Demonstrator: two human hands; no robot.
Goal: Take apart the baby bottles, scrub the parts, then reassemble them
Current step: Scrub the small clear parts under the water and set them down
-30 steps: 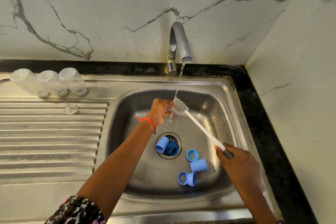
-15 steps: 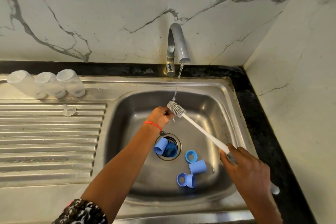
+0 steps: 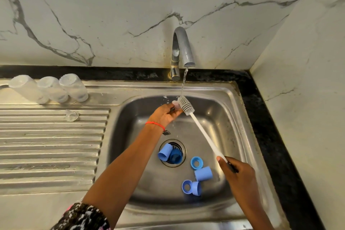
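My left hand [image 3: 166,115] holds a small clear teat [image 3: 175,103] under the running water. My right hand [image 3: 237,171] grips the white handle of the bottle brush [image 3: 202,134], whose grey bristle head [image 3: 185,105] presses against the teat. Three clear bottle bodies [image 3: 54,88] stand upside down at the back of the draining board. Another clear teat [image 3: 71,115] lies on the ribbed board. Several blue caps and collars lie in the basin: two on the drain [image 3: 169,154], a ring [image 3: 196,162], a cap [image 3: 203,173] and a collar [image 3: 192,187].
The steel sink [image 3: 240,117] sits in a corner of marble walls. A grey tap [image 3: 182,50] at the back runs a thin stream of water. The ribbed draining board [image 3: 46,145] lies to the left. A black counter strip [image 3: 276,145] borders the sink on the right.
The brush head and my left hand with the teat stay under the stream, shifting slightly. My right hand has slid a little along the handle.
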